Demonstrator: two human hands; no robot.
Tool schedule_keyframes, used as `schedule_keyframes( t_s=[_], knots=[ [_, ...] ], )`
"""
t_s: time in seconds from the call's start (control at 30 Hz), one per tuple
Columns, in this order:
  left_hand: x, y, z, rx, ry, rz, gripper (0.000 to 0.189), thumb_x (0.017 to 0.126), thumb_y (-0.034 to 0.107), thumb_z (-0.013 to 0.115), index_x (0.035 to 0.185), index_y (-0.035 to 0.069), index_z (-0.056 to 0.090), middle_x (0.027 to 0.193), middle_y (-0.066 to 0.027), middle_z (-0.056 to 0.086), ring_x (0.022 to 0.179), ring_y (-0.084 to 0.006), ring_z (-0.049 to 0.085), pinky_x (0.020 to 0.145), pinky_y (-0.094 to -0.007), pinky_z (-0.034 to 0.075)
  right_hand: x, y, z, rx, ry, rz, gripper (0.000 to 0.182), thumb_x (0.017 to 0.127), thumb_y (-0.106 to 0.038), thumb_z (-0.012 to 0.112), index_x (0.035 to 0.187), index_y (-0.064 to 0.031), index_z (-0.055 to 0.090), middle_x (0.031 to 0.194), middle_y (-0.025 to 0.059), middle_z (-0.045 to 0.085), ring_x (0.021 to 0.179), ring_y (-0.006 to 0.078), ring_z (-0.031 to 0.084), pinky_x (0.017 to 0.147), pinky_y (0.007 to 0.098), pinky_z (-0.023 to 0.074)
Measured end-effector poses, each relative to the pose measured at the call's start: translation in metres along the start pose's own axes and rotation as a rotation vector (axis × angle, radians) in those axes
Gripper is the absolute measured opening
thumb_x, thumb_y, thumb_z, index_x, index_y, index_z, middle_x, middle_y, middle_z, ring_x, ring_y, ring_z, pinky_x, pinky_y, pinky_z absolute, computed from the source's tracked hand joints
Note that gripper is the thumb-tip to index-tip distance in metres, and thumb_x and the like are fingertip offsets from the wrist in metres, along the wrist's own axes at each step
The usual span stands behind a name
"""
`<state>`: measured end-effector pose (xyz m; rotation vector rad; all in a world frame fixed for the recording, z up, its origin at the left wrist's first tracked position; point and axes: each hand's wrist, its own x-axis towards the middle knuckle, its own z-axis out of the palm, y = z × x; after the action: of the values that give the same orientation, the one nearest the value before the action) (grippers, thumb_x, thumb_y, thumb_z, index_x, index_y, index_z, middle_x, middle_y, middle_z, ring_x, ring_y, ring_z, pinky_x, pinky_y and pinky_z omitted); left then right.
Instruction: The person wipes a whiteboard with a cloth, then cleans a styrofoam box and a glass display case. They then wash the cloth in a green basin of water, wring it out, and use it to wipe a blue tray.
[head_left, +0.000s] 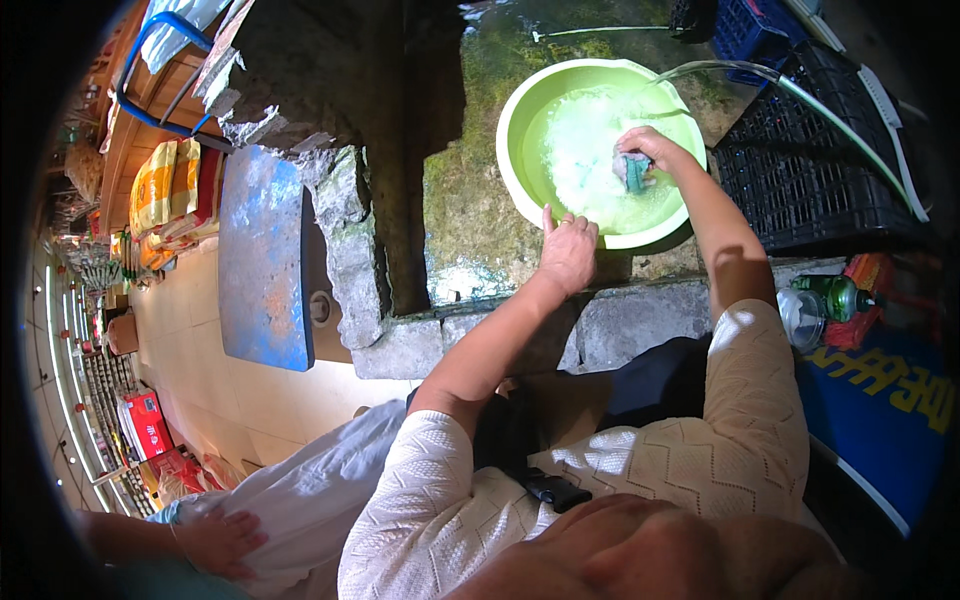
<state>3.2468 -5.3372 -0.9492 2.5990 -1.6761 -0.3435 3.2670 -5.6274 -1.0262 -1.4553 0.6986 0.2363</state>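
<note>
A light-green plastic basin (525, 187) stands on a wet, mossy concrete floor, holding foamy water (592, 150). My left hand (570, 251) rests on its near rim, thumb toward the inside and fingers curled over the edge. Inside the basin, at the right, my right hand (651, 148) grips a wet teal and grey cloth (636, 174) at the water's surface. A clear hose (705, 67) runs in over the far right rim, and water flows from it into the basin.
Black plastic crate (817, 157) and a blue crate (757, 37) stand right of the basin. A low, broken concrete ledge (637, 319) runs before me. At left is a worn blue board (262, 262). Another person's hand (225, 536) shows lower left. A green bottle (832, 296) lies at right.
</note>
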Motion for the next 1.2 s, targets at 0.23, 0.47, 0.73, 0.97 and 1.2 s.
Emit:
schedule_keyframes(
  t_s=[0.23,0.47,0.73,0.97,1.2],
  knots=[
    [-0.038,-0.008,0.002,-0.048,-0.059,0.159,0.023,0.071,0.012,0.055,0.094,0.008,0.059,0.092,-0.0077,0.058,0.100,-0.0259,0.053,0.103,-0.0564,0.021,0.031,0.043,0.004,-0.932,0.638,0.032,0.045,0.076,-0.011,0.055,0.120,-0.0050,0.051,0.102,0.0231,0.062,0.093,0.0321,0.062,0.079,0.0359,0.0496],
    [-0.050,-0.004,0.005,-0.069,-0.088,0.209,0.019,0.071,0.015,0.058,0.088,0.009,0.060,0.089,-0.0071,0.060,0.092,-0.0259,0.056,0.076,-0.0401,0.042,0.015,0.059,0.047,-1.095,-0.041,-0.071,0.025,0.073,-0.015,0.062,0.097,-0.0072,0.066,0.091,0.0203,0.065,0.088,0.0334,0.063,0.079,0.0379,0.0491],
    [-0.041,-0.018,0.005,-0.046,0.084,0.212,0.019,0.073,0.013,0.059,0.091,0.013,0.061,0.085,-0.0055,0.059,0.089,-0.0245,0.056,0.084,-0.0387,0.038,-0.012,0.040,0.070,-1.168,0.139,-0.053,0.032,0.075,-0.024,0.064,0.101,-0.0059,0.065,0.109,0.0182,0.061,0.106,0.0259,0.058,0.088,0.0371,0.0452],
    [-0.021,-0.032,-0.006,-0.135,0.069,0.166,0.016,0.071,0.012,0.060,0.086,0.011,0.065,0.083,-0.0076,0.063,0.087,-0.0258,0.059,0.083,-0.0386,0.039,-0.008,0.057,0.030,-0.933,0.569,0.101,0.033,0.073,-0.023,0.067,0.103,-0.0084,0.064,0.090,0.0204,0.065,0.094,0.0304,0.062,0.082,0.0386,0.0490],
    [-0.005,-0.032,-0.013,-0.528,0.027,0.056,0.039,0.069,0.020,0.070,0.106,0.008,0.062,0.097,-0.0187,0.061,0.088,-0.0336,0.060,0.082,-0.0394,0.048,-0.002,0.042,0.047,-0.688,-0.068,0.121,0.037,0.066,-0.005,0.068,0.103,-0.0039,0.062,0.082,0.0184,0.065,0.061,0.0282,0.065,0.053,0.0338,0.0518]
  ],
)
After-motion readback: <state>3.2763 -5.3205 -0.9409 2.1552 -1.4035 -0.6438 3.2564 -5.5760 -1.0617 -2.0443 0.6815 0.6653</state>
